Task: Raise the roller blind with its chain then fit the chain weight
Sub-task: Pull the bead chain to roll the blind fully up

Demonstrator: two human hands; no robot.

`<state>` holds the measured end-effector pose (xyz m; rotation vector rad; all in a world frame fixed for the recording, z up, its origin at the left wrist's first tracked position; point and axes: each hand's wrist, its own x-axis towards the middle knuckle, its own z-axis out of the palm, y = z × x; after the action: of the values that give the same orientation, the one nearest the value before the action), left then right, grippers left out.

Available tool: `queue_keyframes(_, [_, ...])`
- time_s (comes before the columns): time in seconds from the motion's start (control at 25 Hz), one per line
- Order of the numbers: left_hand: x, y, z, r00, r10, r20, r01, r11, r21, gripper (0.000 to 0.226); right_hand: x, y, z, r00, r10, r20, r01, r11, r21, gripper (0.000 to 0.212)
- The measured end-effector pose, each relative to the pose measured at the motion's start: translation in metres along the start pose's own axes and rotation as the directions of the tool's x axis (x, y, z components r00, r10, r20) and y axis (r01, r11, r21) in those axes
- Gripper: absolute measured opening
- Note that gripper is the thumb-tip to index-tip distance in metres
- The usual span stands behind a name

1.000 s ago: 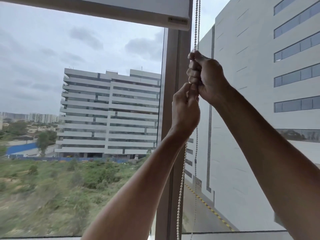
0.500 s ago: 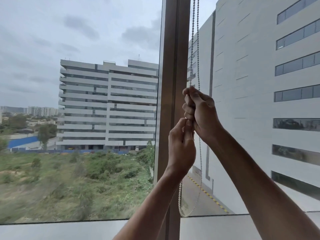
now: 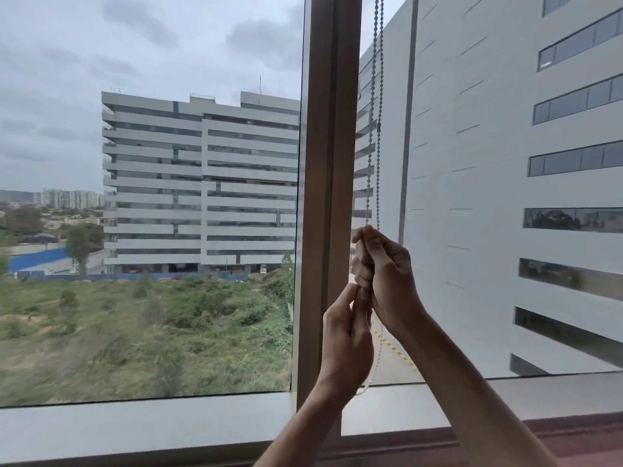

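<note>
A white bead chain [image 3: 375,129] hangs in two strands just right of the brown window post [image 3: 328,197]. My right hand [image 3: 387,278] grips both strands in a fist at mid-height. Directly under it, my left hand [image 3: 347,342] pinches the chain with fingertips. The chain's lower loop [image 3: 372,375] dangles below my hands, ending just above the sill. A small connector sits on the right strand [image 3: 379,125]. The roller blind itself is out of view above. No chain weight is visible.
A grey window sill [image 3: 135,429] runs along the bottom. Glass panes fill both sides of the post, with buildings and green ground outside.
Both hands have come down along the chain, from near the top of the window to just above the sill. The blind's bottom edge has left the view.
</note>
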<state>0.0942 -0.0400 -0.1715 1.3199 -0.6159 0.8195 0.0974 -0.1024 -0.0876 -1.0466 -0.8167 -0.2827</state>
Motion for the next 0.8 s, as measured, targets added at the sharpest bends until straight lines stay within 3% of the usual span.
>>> queue_keyframes(0.28, [-0.049,-0.018,-0.009,0.995,-0.100,0.006,0.099,0.993,0.061,0.024,-0.045,0.028,-0.007,0.997,-0.004,-0.079,-0.003,0.997,-0.080,0.031])
queue_keyframes(0.48, [-0.070,-0.005,-0.015,0.991,-0.114,0.063,0.114,0.993,0.010,0.040,-0.068,0.036,-0.005,0.996,0.016,-0.083,-0.025,0.993,-0.114,0.031])
queue_keyframes(0.64, [-0.068,0.014,-0.021,0.941,-0.309,0.139,0.326,0.936,-0.129,0.035,-0.070,0.029,-0.002,0.996,0.011,-0.083,-0.024,0.987,-0.158,0.032])
queue_keyframes(0.8, [-0.054,0.023,-0.043,0.892,-0.357,0.279,0.357,0.933,0.052,0.023,-0.072,0.021,-0.007,0.996,-0.017,-0.085,-0.002,0.976,-0.219,0.033])
